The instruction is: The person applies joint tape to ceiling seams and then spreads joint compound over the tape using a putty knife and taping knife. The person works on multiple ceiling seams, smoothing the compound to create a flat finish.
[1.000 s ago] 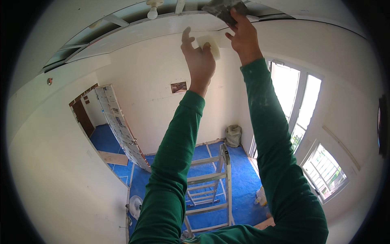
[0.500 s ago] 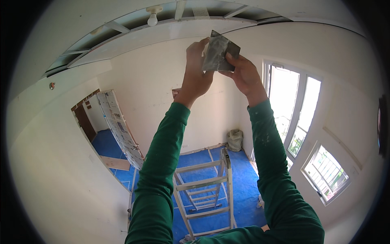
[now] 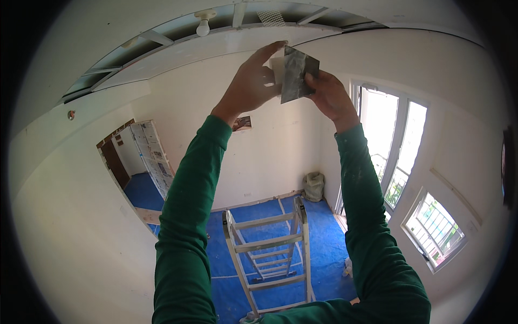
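Both my hands are raised near the ceiling. My right hand (image 3: 329,94) grips a thin dark grey plate (image 3: 298,74), smeared with whitish streaks, its thumb lying on the plate's face. The plate looks like a flat spreader and is tilted with one corner up. My left hand (image 3: 248,83) is at the plate's left side, index finger stretched up toward the top corner and thumb close to the lower left edge. Its other fingers bend around a pale flat piece (image 3: 277,69), partly hidden behind the dark plate.
An aluminium stepladder (image 3: 268,243) stands below on blue floor sheeting (image 3: 329,259). Overhead, an open ceiling strip shows metal framing, a bulb (image 3: 203,27) and hanging mesh (image 3: 271,19). A papered door (image 3: 154,148) is at left, windows (image 3: 380,140) at right, a sack (image 3: 313,186) in the corner.
My left hand has shifted left and down, its index finger now extended. The plate has turned and moved slightly right and down, with my right hand still on it.
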`<move>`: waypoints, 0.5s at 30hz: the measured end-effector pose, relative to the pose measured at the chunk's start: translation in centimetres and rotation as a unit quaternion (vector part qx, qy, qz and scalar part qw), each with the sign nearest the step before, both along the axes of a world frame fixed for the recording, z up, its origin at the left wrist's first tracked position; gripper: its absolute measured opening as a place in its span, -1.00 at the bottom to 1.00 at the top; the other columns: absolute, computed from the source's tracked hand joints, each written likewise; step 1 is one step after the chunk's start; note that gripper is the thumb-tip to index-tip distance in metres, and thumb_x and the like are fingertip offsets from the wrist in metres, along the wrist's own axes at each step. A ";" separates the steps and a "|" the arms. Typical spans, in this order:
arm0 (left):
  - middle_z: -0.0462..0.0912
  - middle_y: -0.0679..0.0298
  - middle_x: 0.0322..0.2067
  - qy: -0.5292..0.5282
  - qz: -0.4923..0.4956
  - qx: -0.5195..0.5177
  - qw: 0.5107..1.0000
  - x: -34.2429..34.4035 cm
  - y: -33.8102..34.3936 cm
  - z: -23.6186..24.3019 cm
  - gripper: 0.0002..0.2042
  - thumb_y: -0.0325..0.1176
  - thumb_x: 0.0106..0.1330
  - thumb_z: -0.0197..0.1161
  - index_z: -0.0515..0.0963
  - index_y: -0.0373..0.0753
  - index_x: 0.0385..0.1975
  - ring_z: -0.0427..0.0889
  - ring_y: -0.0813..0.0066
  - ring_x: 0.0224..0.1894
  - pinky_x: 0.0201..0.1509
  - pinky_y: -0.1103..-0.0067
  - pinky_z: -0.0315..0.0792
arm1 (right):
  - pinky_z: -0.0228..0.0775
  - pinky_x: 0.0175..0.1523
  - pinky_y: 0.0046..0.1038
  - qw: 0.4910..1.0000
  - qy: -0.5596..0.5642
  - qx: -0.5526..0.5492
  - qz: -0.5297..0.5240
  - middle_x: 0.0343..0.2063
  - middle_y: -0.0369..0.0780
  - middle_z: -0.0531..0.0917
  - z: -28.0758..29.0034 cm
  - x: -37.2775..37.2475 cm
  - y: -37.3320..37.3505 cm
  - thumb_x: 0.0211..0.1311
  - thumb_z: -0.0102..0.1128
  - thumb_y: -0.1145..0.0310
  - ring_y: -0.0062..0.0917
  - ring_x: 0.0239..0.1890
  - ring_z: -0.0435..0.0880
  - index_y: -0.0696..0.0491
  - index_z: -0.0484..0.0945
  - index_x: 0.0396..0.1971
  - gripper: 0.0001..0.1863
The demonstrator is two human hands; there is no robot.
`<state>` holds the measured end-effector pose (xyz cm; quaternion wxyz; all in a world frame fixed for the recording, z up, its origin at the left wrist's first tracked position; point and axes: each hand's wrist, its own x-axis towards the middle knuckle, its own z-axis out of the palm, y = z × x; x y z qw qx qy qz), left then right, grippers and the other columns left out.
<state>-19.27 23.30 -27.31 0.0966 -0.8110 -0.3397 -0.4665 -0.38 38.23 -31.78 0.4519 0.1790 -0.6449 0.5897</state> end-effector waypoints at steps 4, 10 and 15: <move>0.63 0.15 0.16 -0.043 -0.030 -0.012 0.999 -0.3 0.1 0.5 -0.20 -0.59 0.22 0.41 0.27 -0.12 0.51 0.69 0.53 -0.17 0.00 0.57 0.64 | 0.61 0.20 -0.24 1.000 0.001 0.006 0.016 0.03 -0.10 0.69 -0.1 -0.4 1.4 0.49 0.20 0.38 -0.35 0.05 0.72 0.36 0.48 0.17 -0.59; 0.55 0.19 0.24 -0.009 0.098 -0.029 0.995 -1.6 0.3 0.5 -0.20 -0.58 0.21 0.42 0.28 -0.11 0.50 0.63 0.56 -0.24 -0.07 0.58 0.62 | 0.64 0.16 -0.25 0.998 0.007 0.008 -0.061 0.00 -0.14 0.71 -0.1 -0.3 0.6 0.50 0.20 0.36 -0.39 -0.01 0.74 0.27 0.52 0.18 -0.62; 0.47 0.22 0.31 0.062 0.076 0.086 0.991 -3.5 0.4 0.3 -0.21 -0.54 0.18 0.48 0.30 -0.15 0.46 0.60 0.52 -0.25 -0.08 0.56 0.65 | 0.71 -0.05 -0.37 0.800 0.060 0.353 -0.481 -0.13 -0.22 0.79 2.3 2.9 -3.4 0.47 0.22 0.35 -0.44 -0.19 0.80 0.06 0.65 0.05 -0.75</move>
